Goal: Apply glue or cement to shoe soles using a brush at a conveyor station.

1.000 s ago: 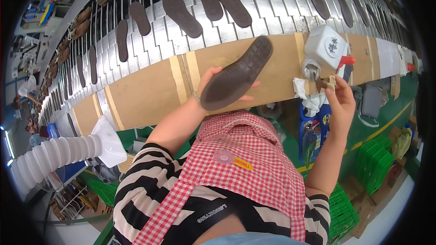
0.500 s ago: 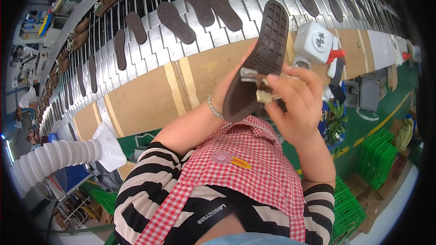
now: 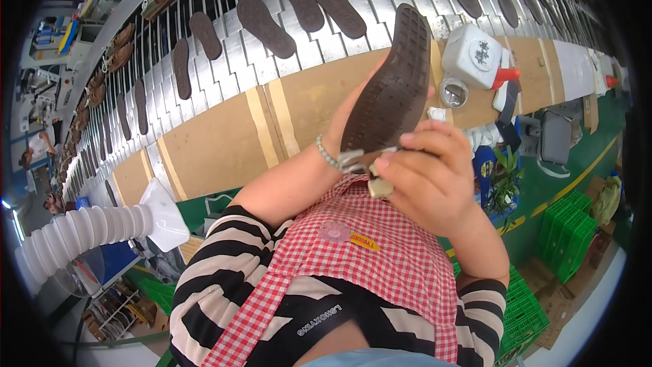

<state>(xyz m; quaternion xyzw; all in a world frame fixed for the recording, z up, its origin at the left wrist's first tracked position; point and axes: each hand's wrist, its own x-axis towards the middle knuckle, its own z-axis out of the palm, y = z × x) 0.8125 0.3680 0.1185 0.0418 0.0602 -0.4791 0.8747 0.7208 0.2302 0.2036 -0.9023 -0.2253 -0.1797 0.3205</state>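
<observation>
A dark brown shoe sole is held up at an angle, its treaded underside toward me. My left hand grips it from behind and along its left edge, most of the fingers hidden; a beaded bracelet is on that wrist. My right hand is closed around a small tool with a pale, silvery-looking end, which is at the sole's lower end. A beige block also sticks out from the right fingers. Whether it belongs to the tool, I cannot tell.
Beyond a cardboard-covered ledge, several brown soles lie on a slatted metal conveyor. A white bottle with a red cap and a metal cup stand right. A white ribbed hose is left, green crates right.
My right hand has moved down and left with the small tool, toward the sole's lower end. The sole has turned slightly, and the soles on the conveyor have shifted a little in view.
</observation>
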